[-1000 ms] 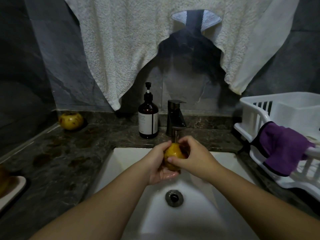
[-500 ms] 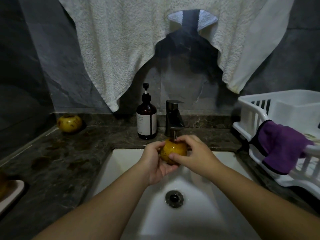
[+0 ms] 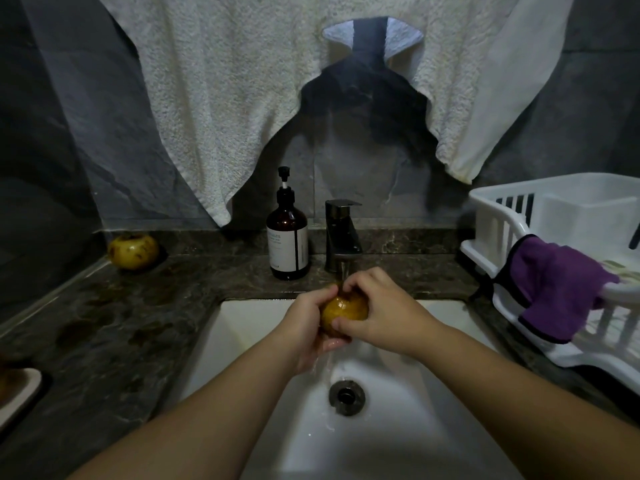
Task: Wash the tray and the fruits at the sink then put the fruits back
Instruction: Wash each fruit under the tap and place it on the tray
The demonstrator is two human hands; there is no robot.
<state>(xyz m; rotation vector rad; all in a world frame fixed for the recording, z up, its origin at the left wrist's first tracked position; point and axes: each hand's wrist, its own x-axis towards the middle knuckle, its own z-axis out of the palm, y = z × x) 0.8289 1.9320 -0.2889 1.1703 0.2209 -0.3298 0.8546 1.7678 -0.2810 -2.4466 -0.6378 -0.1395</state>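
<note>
- A pale towel (image 3: 221, 109) is seen draped wide over the dark wall behind the sink.
- The dark stone counter (image 3: 114, 323) is spread round a white sink (image 3: 398, 445), with the drain (image 3: 346, 396) set in its floor.
- A white dish rack (image 3: 554, 216) is parked on the counter's right end, a purple cloth (image 3: 561, 289) slung over its near rail.
- The tray (image 3: 17, 393) is just caught at the left edge, resting on the counter.
- A brown pump bottle (image 3: 287, 237) is stood just beside the tap (image 3: 341, 233), and water is being run.
- The left hand (image 3: 304, 327) is cupped under a yellow fruit (image 3: 343, 310) over the sink, right beneath the stream.
- The right hand (image 3: 384, 313) is curled over that fruit's top and right side.
- A second fruit (image 3: 133, 251) is left in the counter's far left corner.
</note>
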